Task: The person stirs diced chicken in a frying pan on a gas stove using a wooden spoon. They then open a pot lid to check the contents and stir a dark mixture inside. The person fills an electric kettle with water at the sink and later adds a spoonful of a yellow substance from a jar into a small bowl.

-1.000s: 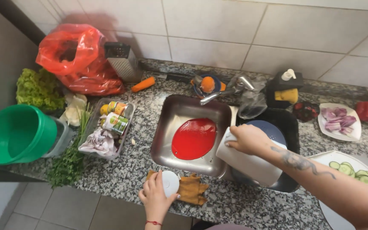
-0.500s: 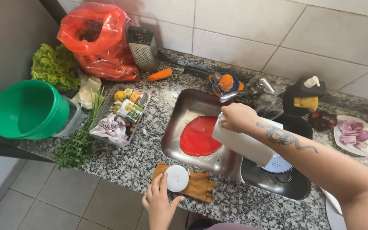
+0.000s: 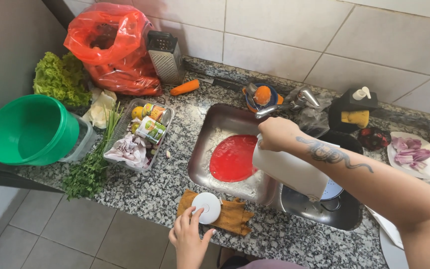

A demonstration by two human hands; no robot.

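Observation:
My right hand (image 3: 278,134) grips the upper edge of a white cutting board (image 3: 289,172) tilted over the steel sink (image 3: 225,117). A red round plate (image 3: 234,158) lies flat in the sink with water around it. My left hand (image 3: 189,238) rests its fingertips on a small white round lid (image 3: 206,206) that lies on a folded orange cloth (image 3: 232,217) at the counter's front edge. The tap (image 3: 294,101) stands just behind my right hand.
A green bucket (image 3: 28,129), lettuce (image 3: 58,79), herbs (image 3: 90,167) and a clear tray of cans (image 3: 148,130) sit left. A red bag (image 3: 113,45), grater (image 3: 165,57) and carrot (image 3: 185,87) are at the back. A plate of sliced onion (image 3: 410,152) is right.
The view has swung left and closer. My right hand has carried the white board left, over the sink's edge. My left hand has stayed on the white lid.

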